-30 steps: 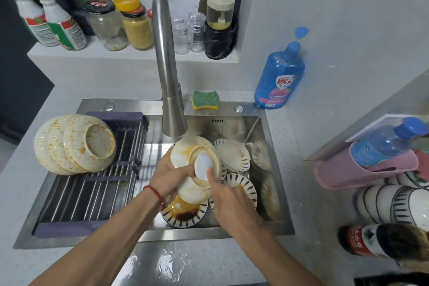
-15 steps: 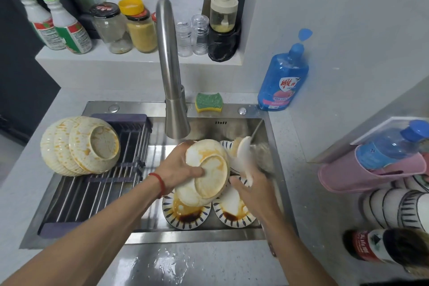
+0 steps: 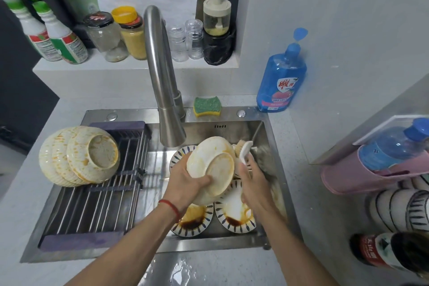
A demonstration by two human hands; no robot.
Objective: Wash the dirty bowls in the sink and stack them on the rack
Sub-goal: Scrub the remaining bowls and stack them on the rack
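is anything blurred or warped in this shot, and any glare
Head view: the right hand and its brush are motion-blurred; the left hand and bowl look sharper. Wide-angle bending curves the counter edges; the green-capped bottles smear at the corner. Glare on wet counter in front.

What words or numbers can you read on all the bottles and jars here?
None can be read for certain.
Blue soap bottle: red shield logo with white characters, blurred.
Two green-capped bottles: red and green labels, print too small.
Black jar lid: red marks, unreadable.
Sink back wall: small dark mark, too small.
Dark bottle lying at right: red label, blurred.
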